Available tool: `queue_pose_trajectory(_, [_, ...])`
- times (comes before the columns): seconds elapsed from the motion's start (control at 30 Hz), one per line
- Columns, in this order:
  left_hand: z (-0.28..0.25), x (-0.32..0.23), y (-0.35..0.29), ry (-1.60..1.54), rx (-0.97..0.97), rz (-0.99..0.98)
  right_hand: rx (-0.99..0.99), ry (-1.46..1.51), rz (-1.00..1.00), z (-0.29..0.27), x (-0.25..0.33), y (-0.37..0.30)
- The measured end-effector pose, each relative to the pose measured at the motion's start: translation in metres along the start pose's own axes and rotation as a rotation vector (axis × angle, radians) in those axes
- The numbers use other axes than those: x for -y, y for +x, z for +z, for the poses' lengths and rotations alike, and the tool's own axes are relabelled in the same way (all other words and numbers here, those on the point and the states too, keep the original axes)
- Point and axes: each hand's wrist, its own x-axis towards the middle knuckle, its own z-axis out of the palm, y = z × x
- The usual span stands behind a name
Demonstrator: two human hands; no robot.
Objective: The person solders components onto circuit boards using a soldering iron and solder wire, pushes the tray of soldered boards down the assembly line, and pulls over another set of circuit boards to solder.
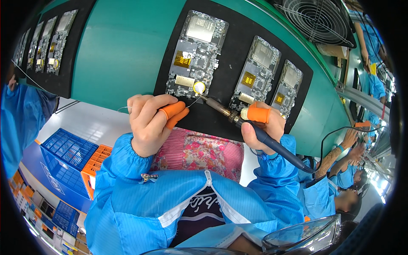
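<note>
My left hand (149, 119) pinches a thin strand of solder wire (194, 102) between fingers in orange finger cots. The wire's end reaches the lower edge of a circuit board (203, 59), close below a round coin cell (199, 87). From the right, my right hand (267, 127) grips a soldering iron (272, 142) with a dark blue handle. Its tip meets or nearly meets the wire at the board's edge; the exact contact is too small to tell. Two more boards, a middle one (257, 70) and a right one (287, 87), lie on the same black mat (229, 38).
A second black mat with several boards (55, 46) lies at the left of the green bench (123, 46). A fan (316, 21) stands at the far right. Blue crates (70, 148) and an orange crate (97, 163) sit lower left. Co-workers in blue are on both sides.
</note>
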Motion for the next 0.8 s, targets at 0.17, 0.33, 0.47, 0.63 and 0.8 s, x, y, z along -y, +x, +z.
queue_pose_trajectory(0.17, [0.001,0.001,0.004,0.015,-0.002,0.029,0.000,0.004,0.007,0.000,0.001,0.001])
queue_pose_trajectory(0.33, [-0.001,0.002,0.004,0.019,0.016,0.040,-0.002,-0.019,-0.004,0.000,0.002,0.003])
queue_pose_trajectory(0.47, [-0.011,0.000,0.003,-0.108,0.029,-0.083,-0.026,0.061,0.032,-0.003,0.004,0.000])
queue_pose_trajectory(0.63, [-0.017,0.006,-0.009,-0.040,-0.047,-0.114,-0.109,0.090,0.093,-0.009,0.002,-0.014])
queue_pose_trajectory(0.8, [-0.020,0.004,-0.007,0.070,-0.039,-0.045,0.001,0.042,0.098,-0.006,0.006,-0.015])
